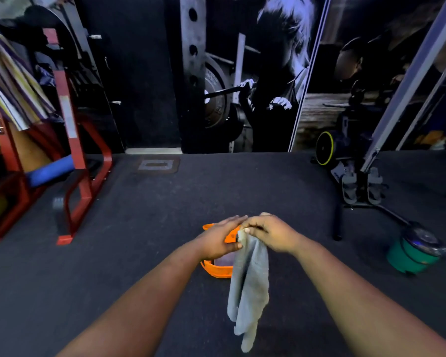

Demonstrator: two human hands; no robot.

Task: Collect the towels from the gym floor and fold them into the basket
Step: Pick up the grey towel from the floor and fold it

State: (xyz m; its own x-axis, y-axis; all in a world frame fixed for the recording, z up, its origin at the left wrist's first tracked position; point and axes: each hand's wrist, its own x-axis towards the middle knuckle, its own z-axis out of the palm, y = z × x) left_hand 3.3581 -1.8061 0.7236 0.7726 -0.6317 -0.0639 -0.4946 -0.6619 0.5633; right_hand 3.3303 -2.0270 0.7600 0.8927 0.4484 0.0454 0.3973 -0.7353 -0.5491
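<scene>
Where both hands (245, 235) pinch, grey towel (249, 284) hangs below, over orange basket (214, 270)

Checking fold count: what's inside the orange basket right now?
Only part of the orange basket shows. Something pale lies inside, probably a folded towel, count unclear. The left hand, right hand and hanging grey towel cover the rest.

Towel (249, 284) before basket (216, 270), rack (72, 155) far left

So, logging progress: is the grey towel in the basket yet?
Not yet: the grey towel hangs from both hands above the orange basket.
</scene>
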